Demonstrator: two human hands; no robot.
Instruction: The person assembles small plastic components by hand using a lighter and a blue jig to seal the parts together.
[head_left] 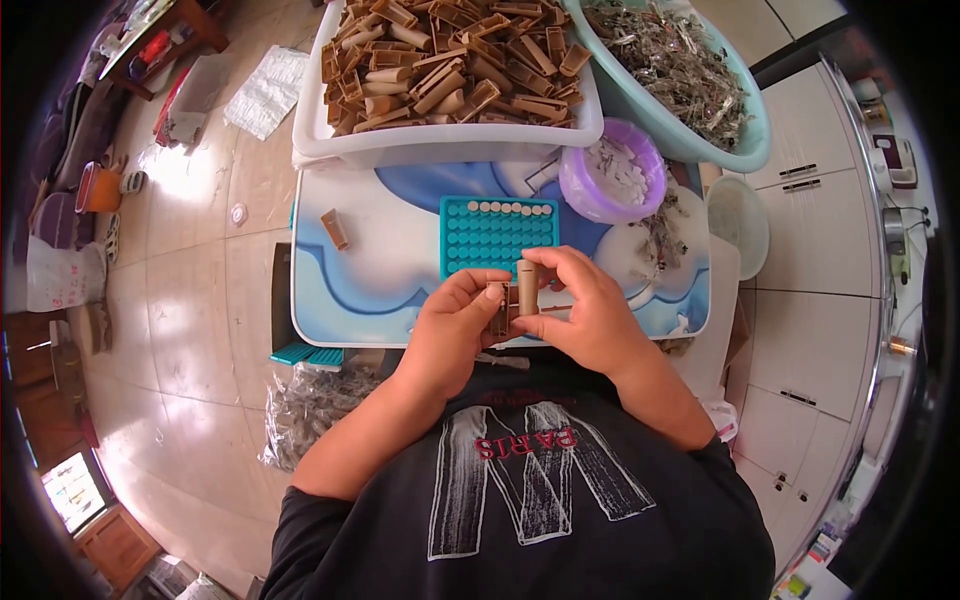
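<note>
My left hand (455, 322) pinches a brown half-shell plastic casing (501, 318), its hollow inside facing me. Close beside it, my right hand (585, 305) grips a second tan casing (527, 288) by its ends, upright, with the rounded outer side showing. Whether the two casings touch I cannot tell. Just beyond my hands lies a teal tray (446, 232) of round compartments, with several small white discs (510, 208) along its far row. A lone brown casing (335, 229) rests on the table to the left.
The blue-and-white table (400, 190) bears a white bin (440, 148) heaped with brown casings. To its right stand a purple bowl (590, 203) of small white pieces and a large pale-teal basin (755, 140) of clear-and-dark parts. Some loose parts (660, 240) lie at the table's right side.
</note>
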